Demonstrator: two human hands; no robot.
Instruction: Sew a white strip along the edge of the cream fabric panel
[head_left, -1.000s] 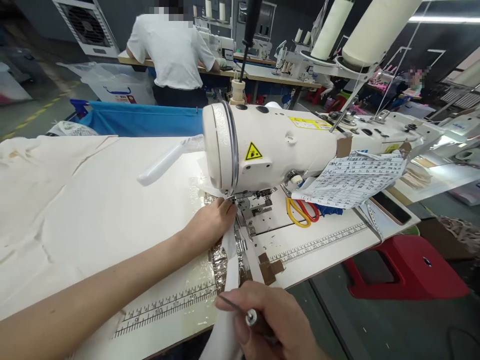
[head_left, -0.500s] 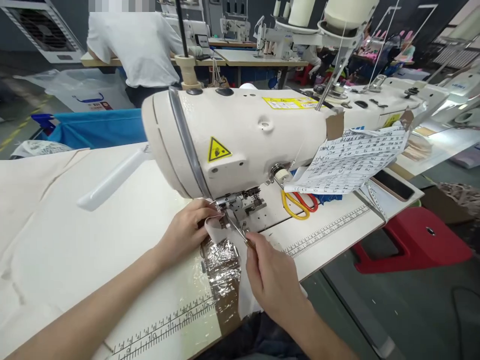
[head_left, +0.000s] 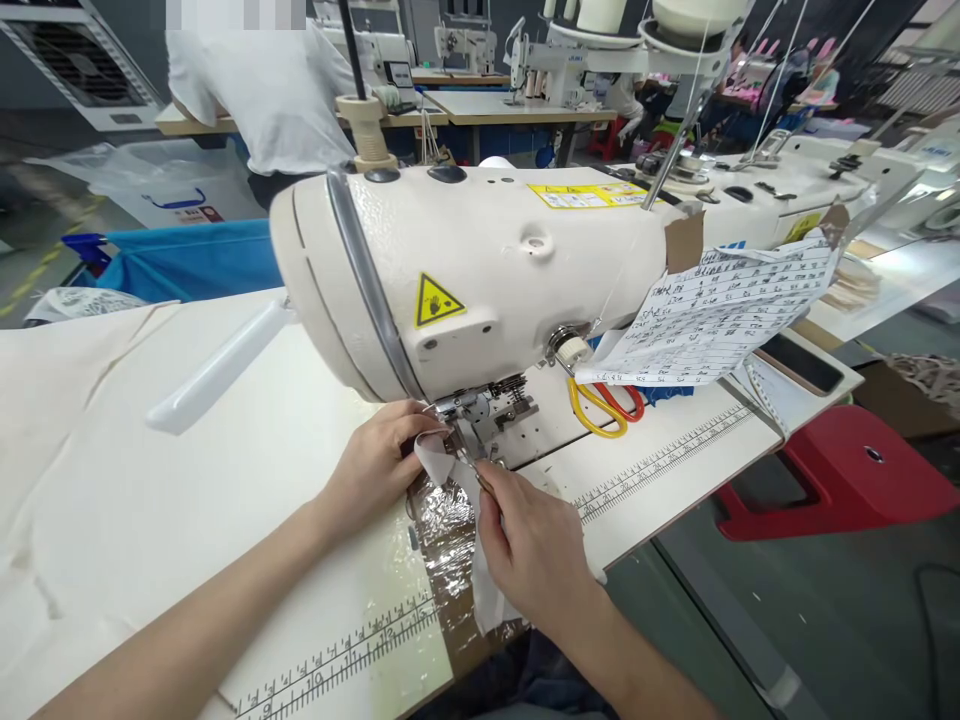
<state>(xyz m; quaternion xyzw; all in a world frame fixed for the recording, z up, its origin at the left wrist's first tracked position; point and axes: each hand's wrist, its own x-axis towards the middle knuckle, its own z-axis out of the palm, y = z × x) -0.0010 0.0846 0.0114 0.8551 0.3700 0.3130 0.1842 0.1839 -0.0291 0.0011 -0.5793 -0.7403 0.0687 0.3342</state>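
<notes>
A white sewing machine (head_left: 480, 270) spans the middle of the view. Just below its needle area, my left hand (head_left: 379, 450) pinches a pale strip of fabric (head_left: 433, 458). My right hand (head_left: 532, 540) is closed on a thin metal tool (head_left: 471, 464), whose tip points at the fabric beside the presser foot. More of the pale fabric (head_left: 489, 595) hangs down past my right hand. Clear shiny film (head_left: 446, 525) covers a brown patch of the table beneath the hands.
Yellow- and red-handled scissors (head_left: 600, 410) lie right of the needle area. Handwritten paper (head_left: 690, 320) hangs from the machine. A phone (head_left: 799, 362) rests at the table's right, above a red stool (head_left: 862, 470). A person in white (head_left: 262, 90) is behind, near a blue bin (head_left: 195, 260).
The camera view has shifted slightly. My right hand and the metal tool have moved a little left and up, closer to my left hand, which still pinches the fabric.
</notes>
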